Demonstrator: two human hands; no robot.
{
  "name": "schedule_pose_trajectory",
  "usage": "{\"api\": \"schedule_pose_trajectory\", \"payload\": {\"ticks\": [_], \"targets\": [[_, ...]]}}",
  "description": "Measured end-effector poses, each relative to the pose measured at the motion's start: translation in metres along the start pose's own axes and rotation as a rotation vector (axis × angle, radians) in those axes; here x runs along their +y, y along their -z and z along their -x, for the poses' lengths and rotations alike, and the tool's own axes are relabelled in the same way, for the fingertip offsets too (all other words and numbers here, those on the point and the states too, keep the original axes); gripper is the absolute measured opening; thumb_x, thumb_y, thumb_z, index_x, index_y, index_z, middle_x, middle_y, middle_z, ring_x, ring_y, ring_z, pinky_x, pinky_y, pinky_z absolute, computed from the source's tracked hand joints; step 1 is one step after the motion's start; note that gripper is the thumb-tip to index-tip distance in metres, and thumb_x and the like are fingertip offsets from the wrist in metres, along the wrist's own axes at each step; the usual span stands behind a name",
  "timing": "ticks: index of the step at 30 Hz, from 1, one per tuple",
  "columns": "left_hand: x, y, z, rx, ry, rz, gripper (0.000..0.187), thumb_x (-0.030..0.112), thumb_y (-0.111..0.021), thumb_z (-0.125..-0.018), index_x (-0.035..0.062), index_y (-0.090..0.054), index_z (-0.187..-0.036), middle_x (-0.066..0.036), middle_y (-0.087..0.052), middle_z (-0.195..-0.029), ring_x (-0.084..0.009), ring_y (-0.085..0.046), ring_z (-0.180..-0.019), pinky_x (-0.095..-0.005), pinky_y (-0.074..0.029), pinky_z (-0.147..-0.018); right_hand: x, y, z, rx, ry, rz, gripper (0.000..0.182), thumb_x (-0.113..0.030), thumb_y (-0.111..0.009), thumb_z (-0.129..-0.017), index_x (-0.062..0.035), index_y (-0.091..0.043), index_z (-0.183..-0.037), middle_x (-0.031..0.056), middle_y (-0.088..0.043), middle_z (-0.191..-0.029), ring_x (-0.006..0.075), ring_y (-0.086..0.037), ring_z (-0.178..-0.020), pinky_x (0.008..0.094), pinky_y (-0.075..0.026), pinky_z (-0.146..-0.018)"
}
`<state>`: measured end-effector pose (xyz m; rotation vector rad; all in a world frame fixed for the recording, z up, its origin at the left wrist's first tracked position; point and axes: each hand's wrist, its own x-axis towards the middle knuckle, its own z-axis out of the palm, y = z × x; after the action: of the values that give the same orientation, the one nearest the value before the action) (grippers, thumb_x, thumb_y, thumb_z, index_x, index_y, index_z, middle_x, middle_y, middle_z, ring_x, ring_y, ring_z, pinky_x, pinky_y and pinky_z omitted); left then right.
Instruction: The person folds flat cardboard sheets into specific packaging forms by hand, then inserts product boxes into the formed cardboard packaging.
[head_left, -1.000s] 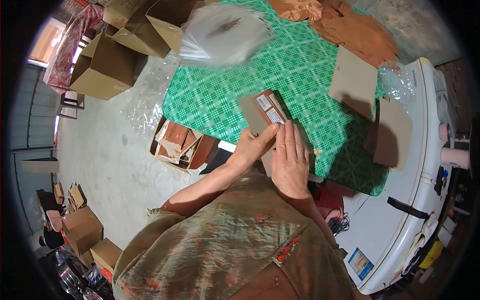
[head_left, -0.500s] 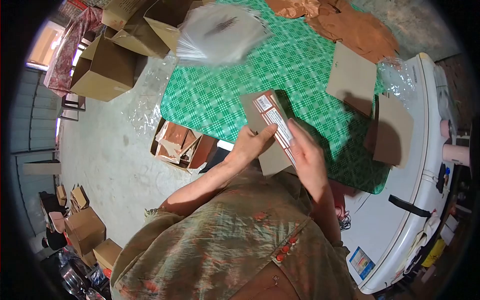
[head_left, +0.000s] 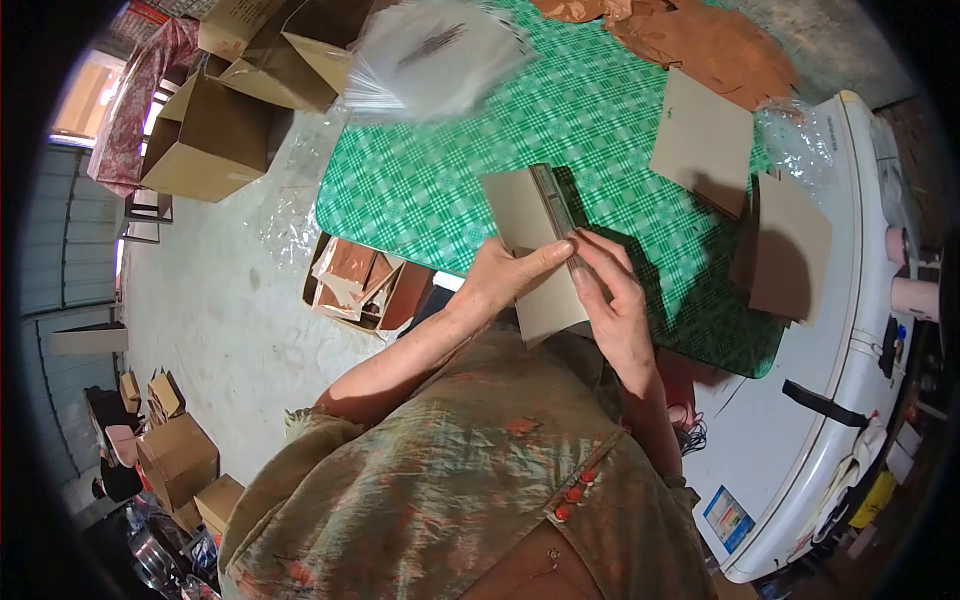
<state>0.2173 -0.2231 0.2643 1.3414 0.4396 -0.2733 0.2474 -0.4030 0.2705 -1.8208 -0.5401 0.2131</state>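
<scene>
— What is held over the green checked table (head_left: 440,190)?

— A flat grey cardboard sleeve (head_left: 535,245) is gripped between both hands above the table's near edge. The left hand (head_left: 505,280) is closed on its lower side, thumb laid across the face; the right hand (head_left: 610,300) is pinched along its right edge.

— And what is seen around it?

— Two loose cardboard sheets (head_left: 705,140) are lying to the right, and what appears to be a blurred stack of clear bags (head_left: 430,60) is seen at the far end.
</scene>
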Motion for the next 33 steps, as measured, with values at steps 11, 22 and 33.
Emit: {"api": "schedule_pose_trajectory", "payload": {"ticks": [11,22,33], "targets": [[-0.01,0.003,-0.005,-0.001,0.004,-0.022,0.038,0.034,-0.072,-0.092,0.0025,-0.07,-0.112,-0.007,-0.071,-0.1,-0.0136,-0.066,-0.089,-0.0297,-0.053,-0.076,-0.002,0.011,0.002,-0.109,-0.067,-0.118,0.034,-0.008,-0.056,-0.098,-0.0051,-0.06,-0.131,0.0129,-0.052,-0.137,0.0255,-0.054,-0.122,0.0342,-0.045,-0.1],[-0.006,0.002,-0.004,0.001,-0.001,-0.09,0.04,0.038,-0.071,-0.092,0.0031,-0.07,-0.111,-0.008,-0.072,-0.098,-0.0144,-0.067,-0.088,-0.0298,-0.053,-0.077,0.022,0.012,0.025,-0.066,-0.199,-0.445,0.047,-0.012,-0.058,-0.1,0.0003,-0.044,-0.143,0.0083,-0.054,-0.131,0.013,-0.056,-0.108,0.0262,-0.048,-0.089],[-0.015,0.001,-0.007,0.038,-0.07,-0.139,0.041,0.037,-0.069,-0.093,-0.0007,-0.07,-0.107,-0.01,-0.072,-0.094,-0.0153,-0.066,-0.083,-0.0308,-0.053,-0.072,0.023,-0.001,0.038,0.024,-0.281,-0.491,0.048,-0.015,-0.058,-0.1,-0.0012,-0.044,-0.144,0.0081,-0.051,-0.134,0.0131,-0.055,-0.107,0.0262,-0.048,-0.086]]}}
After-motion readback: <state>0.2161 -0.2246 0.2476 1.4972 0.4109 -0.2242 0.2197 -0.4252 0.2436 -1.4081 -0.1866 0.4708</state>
